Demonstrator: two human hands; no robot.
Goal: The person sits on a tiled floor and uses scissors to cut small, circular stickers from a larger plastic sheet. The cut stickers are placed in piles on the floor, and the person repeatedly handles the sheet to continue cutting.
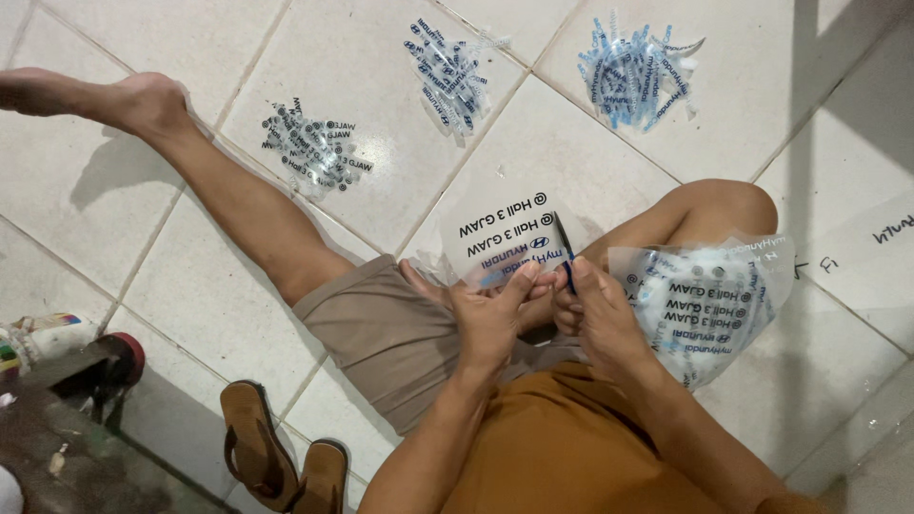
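Seated on the tiled floor (590,133), the person is pinching a clear printed sheet (505,238) taut with the left hand (490,309) while the right hand (595,309) is gripping scissors (564,249) closed around their handle, cutting strips (633,71) piled ahead.

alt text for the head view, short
A person seated on a white tiled floor holds a clear printed sheet in the left hand and a thin dark blade in the right hand. More sheets rest on the right knee; three piles of cut strips lie ahead.
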